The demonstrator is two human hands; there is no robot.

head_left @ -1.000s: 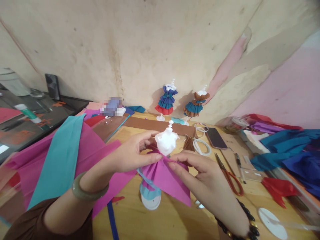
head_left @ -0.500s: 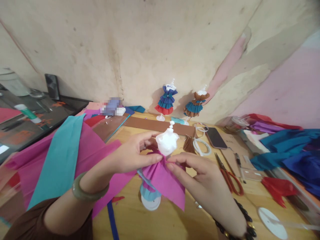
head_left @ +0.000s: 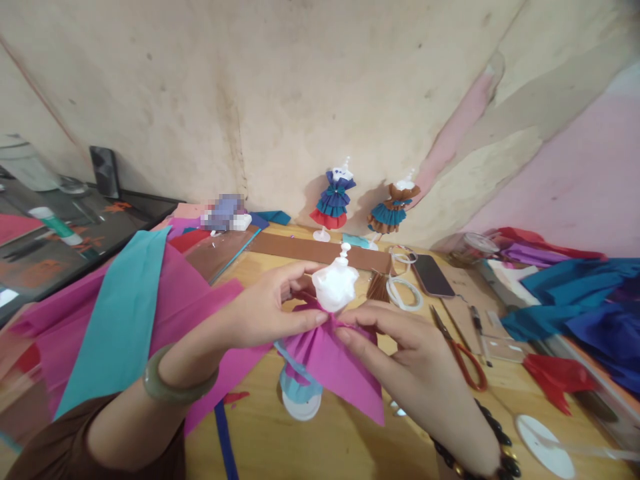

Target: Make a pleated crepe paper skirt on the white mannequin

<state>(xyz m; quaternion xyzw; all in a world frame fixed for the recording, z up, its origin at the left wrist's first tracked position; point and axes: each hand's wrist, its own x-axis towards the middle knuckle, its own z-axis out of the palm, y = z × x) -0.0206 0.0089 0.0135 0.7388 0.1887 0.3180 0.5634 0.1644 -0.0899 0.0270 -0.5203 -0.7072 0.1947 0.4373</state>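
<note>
Between my hands stands a small white mannequin [head_left: 334, 287] with a beaded neck, its round base [head_left: 301, 408] on the table. Magenta crepe paper [head_left: 333, 363] is gathered in folds at its waist, over a light blue layer [head_left: 300, 385] lower down. My left hand [head_left: 277, 307] is closed around the waist from the left, thumb pressing the gathered edge; its other fingers are partly behind the figure. On the right, my right hand [head_left: 395, 353] pinches the edge of the same magenta paper between thumb and forefinger.
Two dressed mini mannequins [head_left: 334, 200] [head_left: 395, 207] stand by the wall. Orange-handled scissors [head_left: 465, 363], a phone [head_left: 433, 275] and a pen [head_left: 480, 333] lie to the right. Magenta and turquoise paper sheets [head_left: 117, 313] spread at left; a white disc [head_left: 545, 445] lies front right.
The magenta paper's lower right corner has swung a little to the right, and more folds show at the waist. My right hand has shifted slightly; the left stays in place.
</note>
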